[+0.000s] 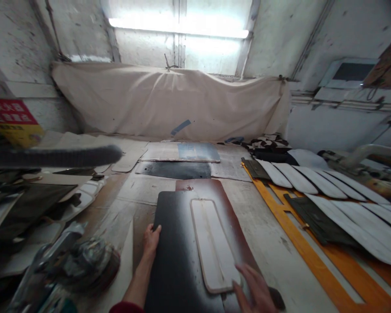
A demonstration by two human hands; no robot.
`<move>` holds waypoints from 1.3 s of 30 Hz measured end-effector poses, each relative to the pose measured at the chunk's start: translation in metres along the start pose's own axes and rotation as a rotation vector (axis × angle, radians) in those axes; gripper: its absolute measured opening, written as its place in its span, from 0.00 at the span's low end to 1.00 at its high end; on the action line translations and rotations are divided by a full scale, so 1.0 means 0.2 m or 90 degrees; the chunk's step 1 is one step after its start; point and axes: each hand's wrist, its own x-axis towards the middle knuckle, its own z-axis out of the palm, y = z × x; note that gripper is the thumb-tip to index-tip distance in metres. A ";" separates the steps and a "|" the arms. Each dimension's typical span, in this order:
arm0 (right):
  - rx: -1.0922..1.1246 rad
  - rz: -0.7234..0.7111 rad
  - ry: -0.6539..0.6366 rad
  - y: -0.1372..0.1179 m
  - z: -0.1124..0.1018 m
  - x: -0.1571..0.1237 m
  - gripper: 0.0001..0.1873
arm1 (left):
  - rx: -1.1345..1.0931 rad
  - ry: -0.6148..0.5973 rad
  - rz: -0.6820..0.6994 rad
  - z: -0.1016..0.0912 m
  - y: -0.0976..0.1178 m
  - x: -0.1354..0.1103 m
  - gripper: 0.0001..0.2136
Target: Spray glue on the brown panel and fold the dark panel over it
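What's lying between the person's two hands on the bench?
In the head view, a black board and the pale rounded panel on it lie between the left hand and right hand.

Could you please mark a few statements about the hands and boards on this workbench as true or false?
1. The left hand rests on the left edge of the black board. True.
2. The white rounded panel lies on the floor. False: it lies on top of the boards.
3. The right hand is by the white panel's near end. True.
4. The yellow ruler lies left of the boards. False: it lies to their right.
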 end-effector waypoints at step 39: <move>-0.287 -0.049 -0.192 -0.14 0.80 0.63 0.14 | -0.208 0.049 0.048 -0.04 -0.09 -0.05 0.23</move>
